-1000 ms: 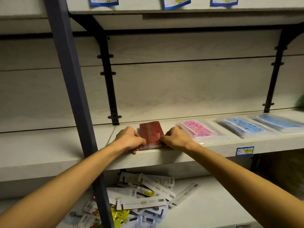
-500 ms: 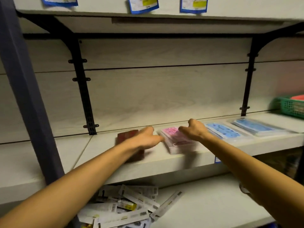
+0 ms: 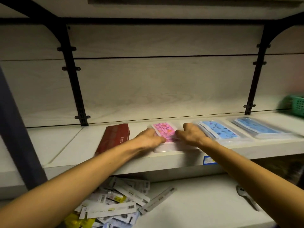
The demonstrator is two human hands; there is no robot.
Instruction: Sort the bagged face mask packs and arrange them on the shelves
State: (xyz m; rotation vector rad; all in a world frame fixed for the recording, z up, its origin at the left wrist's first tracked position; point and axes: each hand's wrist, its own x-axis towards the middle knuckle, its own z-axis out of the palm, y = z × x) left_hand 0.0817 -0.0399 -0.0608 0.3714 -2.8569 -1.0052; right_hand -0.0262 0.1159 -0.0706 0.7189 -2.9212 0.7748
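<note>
On the pale wooden shelf [image 3: 69,150], my left hand [image 3: 148,139] and right hand [image 3: 191,136] pinch the pink flowered bagged mask pack [image 3: 164,131] at its sides. Its slippery front hangs over the edge; I think a hard push could drop it.

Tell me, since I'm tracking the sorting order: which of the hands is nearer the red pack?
Left. The left hand rests on the pink pack, just right of the red pack; the right hand is on the pink pack's far side, farther away.
</note>
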